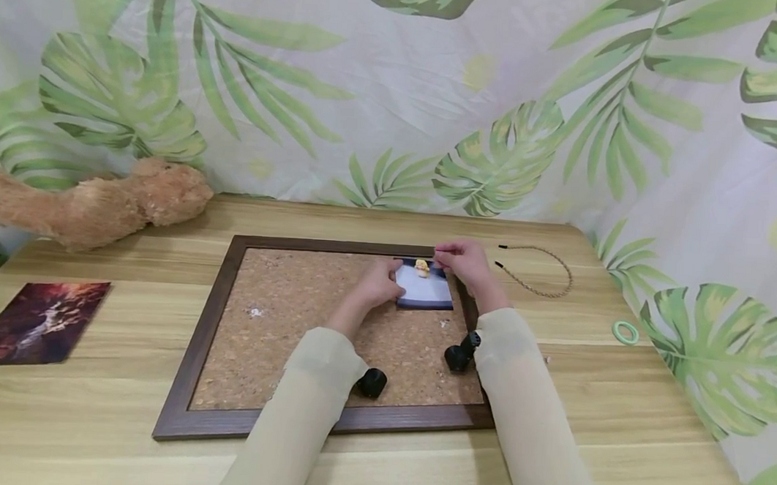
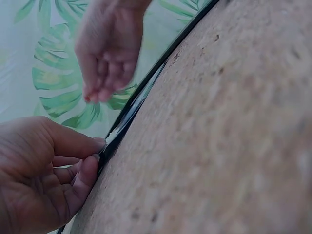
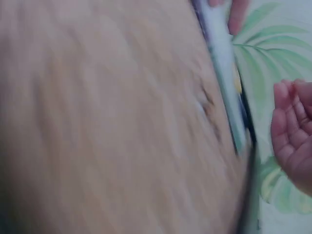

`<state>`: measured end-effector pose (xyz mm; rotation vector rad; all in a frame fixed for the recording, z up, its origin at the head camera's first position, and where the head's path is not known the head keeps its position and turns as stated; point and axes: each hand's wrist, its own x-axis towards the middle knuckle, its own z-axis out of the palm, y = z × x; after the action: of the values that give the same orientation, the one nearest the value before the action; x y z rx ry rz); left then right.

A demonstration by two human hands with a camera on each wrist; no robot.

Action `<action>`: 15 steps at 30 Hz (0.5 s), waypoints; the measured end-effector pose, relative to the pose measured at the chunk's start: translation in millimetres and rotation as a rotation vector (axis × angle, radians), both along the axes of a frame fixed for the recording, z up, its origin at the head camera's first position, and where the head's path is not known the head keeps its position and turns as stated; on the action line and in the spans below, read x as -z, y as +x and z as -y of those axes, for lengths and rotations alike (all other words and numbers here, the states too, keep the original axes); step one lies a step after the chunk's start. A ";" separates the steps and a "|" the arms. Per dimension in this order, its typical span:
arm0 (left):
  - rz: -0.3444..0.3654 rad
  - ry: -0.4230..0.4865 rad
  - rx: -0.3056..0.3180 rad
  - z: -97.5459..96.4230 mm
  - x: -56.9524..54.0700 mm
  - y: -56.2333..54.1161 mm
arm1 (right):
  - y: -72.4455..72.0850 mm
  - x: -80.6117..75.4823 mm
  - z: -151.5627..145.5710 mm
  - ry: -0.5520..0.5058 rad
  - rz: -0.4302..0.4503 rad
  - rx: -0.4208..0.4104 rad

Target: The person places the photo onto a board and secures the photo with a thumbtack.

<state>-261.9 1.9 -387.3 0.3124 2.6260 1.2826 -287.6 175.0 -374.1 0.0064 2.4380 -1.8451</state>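
My left hand [image 1: 380,282] pinches the left edge of a small photo card [image 1: 425,292] with a pale middle and dark blue bands, lying at the upper right of the cork board [image 1: 305,326]. In the left wrist view the thumb and finger of the left hand [image 2: 53,165] close on the card's edge. Just above the card's upper right corner is my right hand [image 1: 466,265], thumb and fingertips brought together. A tiny pinkish thing [image 1: 437,250] shows at these fingertips; I cannot tell its kind. A small yellow figure [image 1: 421,268] appears on the card.
Two black knob-like pieces [image 1: 373,383] show beside the sleeves over the board. White bits [image 1: 255,312] dot the cork. Left lies a dark red picture [image 1: 38,323], with a brown plush toy [image 1: 120,203] behind. A braided cord [image 1: 559,262] and a green ring [image 1: 625,332] lie right.
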 end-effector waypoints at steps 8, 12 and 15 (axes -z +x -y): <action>-0.007 -0.054 0.057 1.7 -1.2 3.4 | 4.7 4.7 10.2 -0.019 0.055 0.025; -0.012 -0.081 0.069 1.8 -3.2 4.3 | 5.9 4.0 10.7 -0.012 0.052 0.018; -0.021 -0.114 0.090 2.5 -4.6 4.1 | 5.3 4.4 11.8 -0.007 0.053 0.009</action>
<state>-257.7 -0.7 -382.8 0.4222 2.6564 1.1034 -282.4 163.2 -378.5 0.0652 2.3998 -1.8327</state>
